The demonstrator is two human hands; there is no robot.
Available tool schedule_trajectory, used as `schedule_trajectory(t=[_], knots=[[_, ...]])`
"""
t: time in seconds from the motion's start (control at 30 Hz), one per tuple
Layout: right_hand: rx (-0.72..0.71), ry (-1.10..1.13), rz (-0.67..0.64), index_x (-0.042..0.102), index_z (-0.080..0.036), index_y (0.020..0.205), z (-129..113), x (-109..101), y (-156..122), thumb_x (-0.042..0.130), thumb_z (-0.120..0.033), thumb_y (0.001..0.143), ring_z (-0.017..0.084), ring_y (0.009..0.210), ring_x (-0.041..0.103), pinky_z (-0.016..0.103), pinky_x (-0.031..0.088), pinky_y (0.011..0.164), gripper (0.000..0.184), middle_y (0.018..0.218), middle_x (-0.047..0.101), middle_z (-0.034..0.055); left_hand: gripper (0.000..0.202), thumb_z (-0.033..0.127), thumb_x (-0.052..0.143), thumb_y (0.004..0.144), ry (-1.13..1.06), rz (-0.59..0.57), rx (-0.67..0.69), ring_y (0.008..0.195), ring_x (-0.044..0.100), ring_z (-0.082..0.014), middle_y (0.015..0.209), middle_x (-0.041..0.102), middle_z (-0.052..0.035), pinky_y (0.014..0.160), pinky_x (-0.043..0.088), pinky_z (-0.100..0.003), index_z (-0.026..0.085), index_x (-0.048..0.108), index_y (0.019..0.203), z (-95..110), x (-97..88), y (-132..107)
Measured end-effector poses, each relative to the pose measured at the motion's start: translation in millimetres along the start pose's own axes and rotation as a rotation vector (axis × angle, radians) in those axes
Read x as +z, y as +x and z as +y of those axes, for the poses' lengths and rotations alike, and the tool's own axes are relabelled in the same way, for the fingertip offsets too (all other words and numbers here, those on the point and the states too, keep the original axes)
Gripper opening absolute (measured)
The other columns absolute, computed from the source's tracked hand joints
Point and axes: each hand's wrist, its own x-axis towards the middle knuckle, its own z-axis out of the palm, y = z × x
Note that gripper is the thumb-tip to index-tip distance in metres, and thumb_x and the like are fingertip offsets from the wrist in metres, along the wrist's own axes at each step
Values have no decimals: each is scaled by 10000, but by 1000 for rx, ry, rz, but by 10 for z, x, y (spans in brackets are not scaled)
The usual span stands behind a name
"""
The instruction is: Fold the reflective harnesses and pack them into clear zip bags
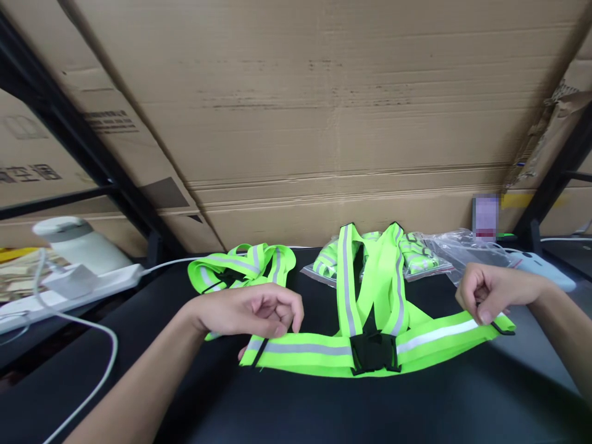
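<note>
A neon green reflective vest point(303, 349) made of straps with grey stripes lies stretched across the black table. Its waist belt runs sideways, with a black plastic buckle point(375, 353) fastened in the middle; two shoulder straps reach back toward the wall. At the belt's left end, my left hand point(259, 311) is closed, its fingers curled over the edge near a black slider. My right hand point(497, 293) pinches the other end of the belt beside a second black slider, lifting it slightly. Behind my left hand lies another green reflective vest point(250, 265), loosely bunched.
Bagged green vests point(419, 254) and clear plastic bags point(467, 250) lie at the back against cardboard point(333, 123). A light blue phone point(546, 271) sits at right. To the left are a power strip point(111, 285), a white bottle point(86, 243) and a looping white cable point(108, 370).
</note>
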Motion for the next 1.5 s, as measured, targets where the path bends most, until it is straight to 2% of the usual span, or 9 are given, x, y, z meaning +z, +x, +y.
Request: schedule_trajectory(t=[0.13, 0.27, 0.6, 0.73, 0.87, 1.03, 1.17, 1.37, 1.5], knots=[[-216, 86, -56, 798, -117, 872, -32, 65, 104, 894, -612, 584, 99, 573, 539, 187, 411, 493, 581, 738, 688, 52, 406, 532, 702, 850, -16, -28, 167, 570, 460, -111, 707, 621, -63, 544, 398, -242, 133, 778, 840, 41, 17, 75], [-257, 314, -288, 712, -134, 1206, 9, 214, 230, 1006, -388, 438, 134, 637, 655, 166, 473, 481, 861, 944, 760, 106, 686, 674, 849, 589, -188, -76, 304, 723, 596, -198, 867, 688, -110, 658, 498, -299, 137, 792, 1012, -53, 94, 204], [-461, 211, 87, 769, -167, 937, -114, 454, 483, 810, -269, 813, 98, 723, 613, 195, 485, 665, 166, 841, 660, 20, 268, 345, 850, 762, -162, 153, 392, 760, 595, -147, 847, 625, -48, 742, 501, -287, 138, 683, 728, -1, 328, 483], [-563, 261, 159, 721, -182, 938, -201, 552, 538, 788, -337, 837, 189, 979, 632, 317, 481, 848, 197, 1063, 673, 77, 308, 405, 729, 896, -308, 120, 439, 1033, 680, -264, 1078, 704, -145, 913, 503, -423, 164, 536, 895, 6, 475, 587], [-534, 396, 84, 618, -188, 966, -231, 697, 594, 720, -359, 898, 277, 1054, 683, 456, 463, 938, 211, 977, 745, 103, 310, 398, 665, 948, -400, 174, 409, 840, 732, -230, 886, 720, -70, 784, 566, -385, 195, 448, 1036, 7, 718, 717], [-492, 468, 50, 599, -176, 971, -261, 849, 674, 722, -360, 896, 201, 736, 728, 432, 516, 896, 234, 711, 695, -1, 353, 487, 639, 946, -426, 297, 383, 694, 724, -189, 818, 638, -5, 609, 581, -287, 198, 464, 1049, 33, 973, 860], [-496, 500, 13, 624, -169, 1003, -242, 864, 696, 681, -346, 934, 112, 484, 627, 270, 554, 586, 198, 684, 674, -23, 363, 547, 560, 972, -401, 326, 378, 549, 669, -159, 710, 572, 33, 468, 483, -219, 217, 430, 1053, 30, 1049, 914], [-419, 461, 75, 655, -146, 987, -174, 880, 748, 664, -412, 948, 72, 423, 556, 193, 482, 489, 269, 653, 671, -14, 370, 499, 617, 946, -160, 407, 401, 670, 538, -126, 796, 586, -31, 603, 436, -242, 133, 639, 996, 43, 1076, 957], [-391, 513, 124, 703, -136, 1037, -110, 929, 805, 619, -442, 971, 78, 413, 509, 192, 442, 449, 324, 565, 604, -33, 436, 455, 663, 905, -32, 396, 328, 533, 325, -79, 616, 382, 65, 513, 289, -227, 119, 685, 1181, 16, 1110, 998]])
